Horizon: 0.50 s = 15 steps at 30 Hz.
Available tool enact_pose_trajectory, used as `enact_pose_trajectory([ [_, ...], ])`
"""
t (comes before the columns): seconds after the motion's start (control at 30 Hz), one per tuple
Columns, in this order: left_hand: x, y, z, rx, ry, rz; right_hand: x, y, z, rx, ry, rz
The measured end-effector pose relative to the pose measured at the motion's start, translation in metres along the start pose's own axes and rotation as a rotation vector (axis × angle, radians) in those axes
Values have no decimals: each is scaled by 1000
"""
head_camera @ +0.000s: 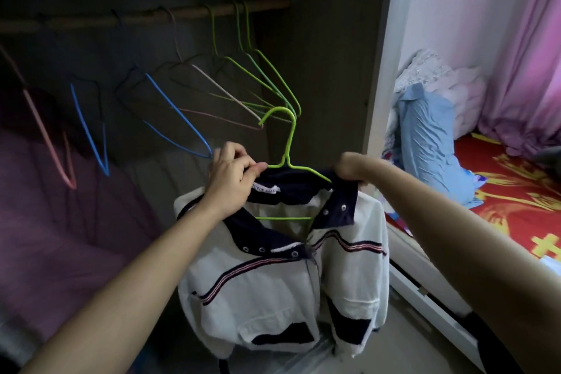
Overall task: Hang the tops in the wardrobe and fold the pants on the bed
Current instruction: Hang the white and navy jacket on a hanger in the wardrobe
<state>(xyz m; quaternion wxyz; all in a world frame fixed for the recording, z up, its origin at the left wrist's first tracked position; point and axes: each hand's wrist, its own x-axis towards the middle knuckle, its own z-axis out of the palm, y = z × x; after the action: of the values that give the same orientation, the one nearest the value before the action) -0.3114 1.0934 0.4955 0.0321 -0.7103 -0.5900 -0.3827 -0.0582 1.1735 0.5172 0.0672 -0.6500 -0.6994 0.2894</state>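
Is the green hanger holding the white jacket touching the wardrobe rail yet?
Apart. The head view shows the green hanger, hook free in the air, well below the wardrobe rail.

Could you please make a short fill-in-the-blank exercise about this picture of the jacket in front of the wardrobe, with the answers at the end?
1. The white jacket sits on a hanger of ____ colour.
2. The left hand and the right hand hold the jacket by its dark ____.
3. On the bed at the right lies a light ____ garment.
Answers: green; collar; blue.
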Motion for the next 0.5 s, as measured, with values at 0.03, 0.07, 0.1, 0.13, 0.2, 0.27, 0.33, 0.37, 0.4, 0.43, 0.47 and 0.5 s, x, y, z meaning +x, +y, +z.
enact_pose_trajectory([
  [0.03, -2, 1, 4, -6, -24, 4, 2, 5, 5, -253, 79, -87],
  [0.07, -3, 1, 7, -14, -51, 4, 3, 9, 10, -356, 145, -179],
  [0.1, -3, 1, 9, -22, -75, -1, 1, 11, 13, -323, 185, -281],
  [0.13, -2, 1, 11, -29, -95, -13, -2, 11, 15, -234, 190, -383],
  [0.2, 2, 0, 11, -48, -119, -29, -13, 6, 18, 49, 104, -484],
  [0.27, 8, 1, 10, -74, -128, -9, -22, 1, 18, 263, 55, -503],
  [0.33, 15, 4, 8, -102, -131, 21, -32, -4, 15, 325, 101, -545],
  [0.37, 18, 5, 7, -120, -129, 28, -36, -6, 14, 309, 128, -568],
  [0.4, 20, 6, 6, -139, -124, 30, -39, -8, 15, 257, 159, -592],
  [0.43, 22, 7, 5, -157, -116, 29, -42, -10, 17, 180, 199, -619],
  [0.47, 22, 8, 4, -176, -109, 28, -45, -12, 19, 104, 241, -643],
  [0.5, 21, 7, 4, -198, -111, 30, -46, -15, 22, 56, 270, -654],
])
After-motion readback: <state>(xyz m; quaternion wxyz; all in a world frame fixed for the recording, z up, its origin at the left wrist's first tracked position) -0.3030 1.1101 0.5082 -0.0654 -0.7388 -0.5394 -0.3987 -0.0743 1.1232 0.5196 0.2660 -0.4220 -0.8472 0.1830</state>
